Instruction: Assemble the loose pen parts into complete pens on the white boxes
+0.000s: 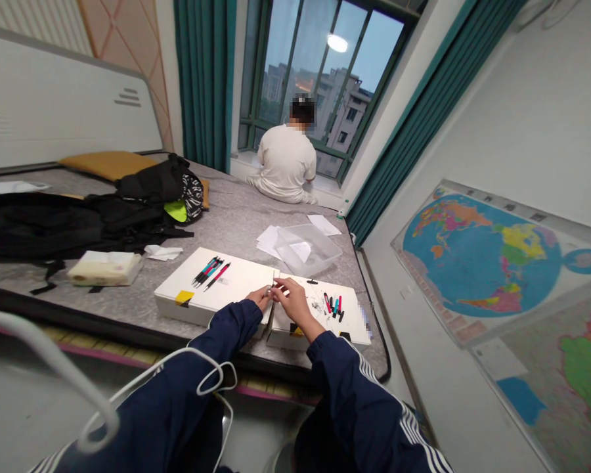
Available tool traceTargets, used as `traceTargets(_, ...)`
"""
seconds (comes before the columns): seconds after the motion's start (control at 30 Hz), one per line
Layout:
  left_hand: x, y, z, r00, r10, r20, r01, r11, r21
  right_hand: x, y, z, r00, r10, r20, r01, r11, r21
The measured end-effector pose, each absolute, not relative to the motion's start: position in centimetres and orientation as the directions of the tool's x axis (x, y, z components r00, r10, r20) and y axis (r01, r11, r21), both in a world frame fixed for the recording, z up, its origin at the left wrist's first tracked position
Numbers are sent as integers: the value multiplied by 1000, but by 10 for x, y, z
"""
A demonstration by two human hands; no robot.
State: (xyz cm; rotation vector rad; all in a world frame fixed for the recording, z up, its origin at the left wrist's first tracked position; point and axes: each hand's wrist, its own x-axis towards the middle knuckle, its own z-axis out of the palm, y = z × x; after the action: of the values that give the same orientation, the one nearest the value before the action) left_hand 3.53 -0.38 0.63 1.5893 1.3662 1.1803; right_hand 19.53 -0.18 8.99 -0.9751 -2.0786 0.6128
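Your left hand (259,297) and right hand (292,299) meet above the gap between two boxes, fingertips pinching a small piece (271,288), too small to identify; pens (209,273) lie on the left box (249,279), short pen parts (335,307) on the right box (352,330), a clear bin (300,264) beyond, a seated person (286,159) by the window (303,56)

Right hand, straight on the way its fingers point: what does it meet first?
Probably the left hand, right at the fingertips of the right hand. Whether they touch, or a small part sits between, is too small to tell.
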Motion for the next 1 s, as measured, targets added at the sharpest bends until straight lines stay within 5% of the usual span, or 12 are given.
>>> traceTargets(0.17,39,-6,8,64,987,150,279,-162,947,249,40,94,-351,888,297,681,459,-571)
traceTargets(0.33,41,-5,6,21,987,161,254,-161,954,274,71,79,-396,915,76,868,400,-292)
traceTargets(0.6,40,-5,6,64,984,166,318,-178,931,257,78,76,-656,754,-43,755,653,-66)
traceTargets(1.0,38,-8,11,99,980,172,338,-195,921,252,79,81,-705,703,-91,693,711,122)
